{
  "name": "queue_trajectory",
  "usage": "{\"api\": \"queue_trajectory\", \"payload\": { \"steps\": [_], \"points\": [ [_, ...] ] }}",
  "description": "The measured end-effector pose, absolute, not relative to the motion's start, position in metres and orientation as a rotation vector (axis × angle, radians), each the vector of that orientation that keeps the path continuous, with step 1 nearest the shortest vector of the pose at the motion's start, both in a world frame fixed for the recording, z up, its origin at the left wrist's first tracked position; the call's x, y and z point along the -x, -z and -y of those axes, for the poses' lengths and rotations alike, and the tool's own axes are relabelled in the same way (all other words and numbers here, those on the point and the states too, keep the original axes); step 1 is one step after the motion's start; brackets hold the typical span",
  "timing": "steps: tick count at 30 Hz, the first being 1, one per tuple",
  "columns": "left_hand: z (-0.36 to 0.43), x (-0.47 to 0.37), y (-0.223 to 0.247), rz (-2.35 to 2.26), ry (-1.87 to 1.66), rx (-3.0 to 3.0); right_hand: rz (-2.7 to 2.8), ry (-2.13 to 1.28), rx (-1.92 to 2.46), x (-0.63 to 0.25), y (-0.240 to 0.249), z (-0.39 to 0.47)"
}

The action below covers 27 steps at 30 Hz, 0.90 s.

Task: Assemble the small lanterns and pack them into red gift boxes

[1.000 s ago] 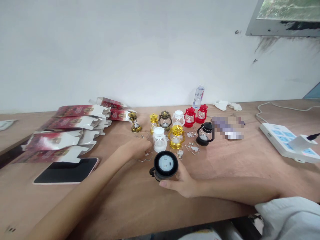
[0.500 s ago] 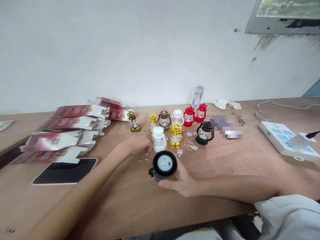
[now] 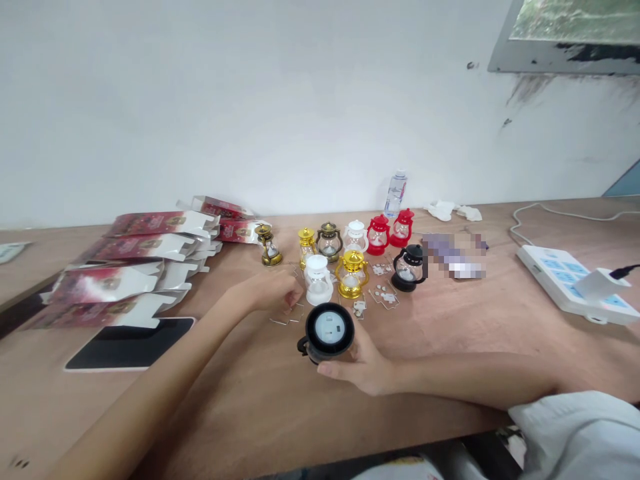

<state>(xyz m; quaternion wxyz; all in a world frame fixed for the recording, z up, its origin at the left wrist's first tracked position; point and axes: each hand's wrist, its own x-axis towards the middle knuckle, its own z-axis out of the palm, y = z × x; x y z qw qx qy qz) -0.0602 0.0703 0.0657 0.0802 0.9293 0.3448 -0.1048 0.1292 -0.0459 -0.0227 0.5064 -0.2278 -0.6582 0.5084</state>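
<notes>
My right hand is wrapped round a small black lantern, tipped so that its round base with a pale disc faces me. My left hand is over the table just left of a white lantern, its fingers curled together; whatever may be in them is hidden. Bent metal wires lie below that hand. A gold lantern stands beside the white one, and another black lantern is further right.
Behind stand red lanterns, a bronze lantern and a water bottle. Small white parts lie among wires. Flattened red boxes and a phone are at left, a power strip at right.
My left hand has shifted slightly left and stays near the wires. My right hand keeps the black lantern in nearly the same tilted position.
</notes>
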Motion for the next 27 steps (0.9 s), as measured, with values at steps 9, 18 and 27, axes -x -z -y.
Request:
{"api": "queue_trajectory", "payload": {
  "steps": [9,18,27],
  "points": [
    [-0.017,0.063,-0.137,-0.922,-0.147,-2.719,1.599,-1.239,0.605,-0.13,0.019,0.047],
    [0.029,0.041,-0.138,-0.82,-0.449,-2.66,1.621,-1.127,0.683,-0.131,0.019,0.049],
    [0.029,0.042,-0.134,-0.885,-0.351,-2.735,1.65,-1.007,0.728,-0.132,0.014,0.05]
  ]
}}
